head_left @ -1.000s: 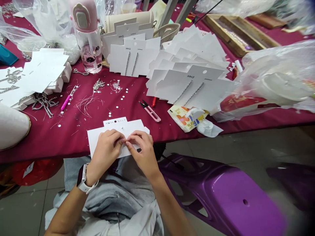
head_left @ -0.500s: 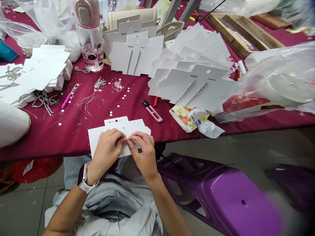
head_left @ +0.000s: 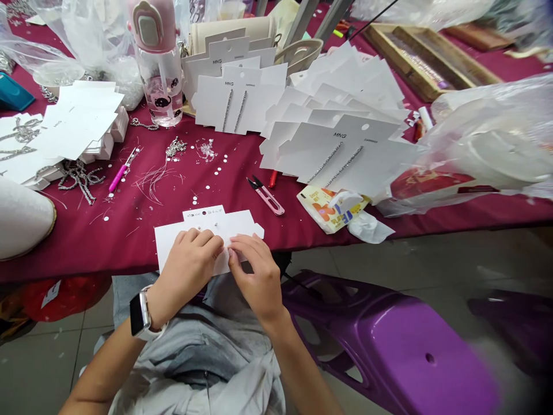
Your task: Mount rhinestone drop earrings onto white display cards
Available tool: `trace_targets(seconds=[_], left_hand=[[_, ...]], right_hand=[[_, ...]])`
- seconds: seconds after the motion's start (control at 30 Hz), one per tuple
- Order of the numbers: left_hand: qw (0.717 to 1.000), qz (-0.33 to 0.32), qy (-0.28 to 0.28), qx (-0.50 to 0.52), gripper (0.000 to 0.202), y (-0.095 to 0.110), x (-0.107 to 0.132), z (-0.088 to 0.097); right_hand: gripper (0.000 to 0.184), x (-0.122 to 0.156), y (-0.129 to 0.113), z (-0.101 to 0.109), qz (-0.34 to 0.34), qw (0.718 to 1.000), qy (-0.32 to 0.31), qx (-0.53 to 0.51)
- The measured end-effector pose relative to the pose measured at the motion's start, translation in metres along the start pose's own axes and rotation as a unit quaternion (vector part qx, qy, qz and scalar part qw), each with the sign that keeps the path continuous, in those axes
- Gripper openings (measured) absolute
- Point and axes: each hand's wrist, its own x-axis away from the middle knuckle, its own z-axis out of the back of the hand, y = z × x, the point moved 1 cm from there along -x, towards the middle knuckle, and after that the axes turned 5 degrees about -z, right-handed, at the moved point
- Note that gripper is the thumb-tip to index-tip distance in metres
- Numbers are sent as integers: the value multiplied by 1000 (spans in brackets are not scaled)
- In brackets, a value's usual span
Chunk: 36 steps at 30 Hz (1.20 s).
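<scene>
A white display card [head_left: 235,224] lies at the near edge of the maroon table [head_left: 129,230]. My left hand [head_left: 188,268], with a watch on its wrist, rests curled on the card's left half. My right hand [head_left: 254,271] lies on the card's right half, fingertips pinched together where they meet the left fingers at the card's middle. What the fingers pinch is too small to make out. Pink thread snips [head_left: 265,196] lie just beyond the card.
Finished cards with two silver strands [head_left: 341,153] are fanned out at centre right, more [head_left: 235,104] behind. A pink-lidded bottle [head_left: 158,63], blank cards [head_left: 78,118], loose chains [head_left: 78,178], a pink tool [head_left: 121,172], plastic bags [head_left: 488,138] and a purple stool [head_left: 389,346] surround me.
Both hands slid slightly toward me along the card, showing more of its top. The left wrist turned so the watch face shows.
</scene>
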Motion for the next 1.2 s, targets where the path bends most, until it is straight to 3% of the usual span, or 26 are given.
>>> trace_targets(seconds=[0.1, 0.2, 0.3, 0.5, 0.67, 0.83, 1.07, 1.2], left_hand=[[984, -114, -42, -133, 4, -1, -3, 9], [959, -193, -51, -199, 8, -4, -10, 16], [942, -240, -58, -227, 14, -8, -19, 19], [919, -312, -123, -207, 21, -16, -36, 24], [933, -294, -125, -166, 18, -25, -47, 25], [943, -268, -111, -164, 18, -31, -53, 25], [954, -243, -105, -142, 20, -43, -61, 20], [961, -230, -98, -118, 19, -47, -61, 17]], right_hand=[[10, 0, 1, 3, 25, 999, -13, 15], [9, -4, 2, 6, 55, 997, -29, 46], [12, -8, 1, 10, 102, 989, -50, 96], [14, -13, 3, 16, 183, 968, -76, 151], [22, -19, 10, 17, 241, 948, -145, 151], [21, -34, 14, 18, 308, 925, -174, 141], [16, -46, 24, 19, 273, 936, -209, 75], [12, -47, 26, 18, 180, 959, -218, 24]])
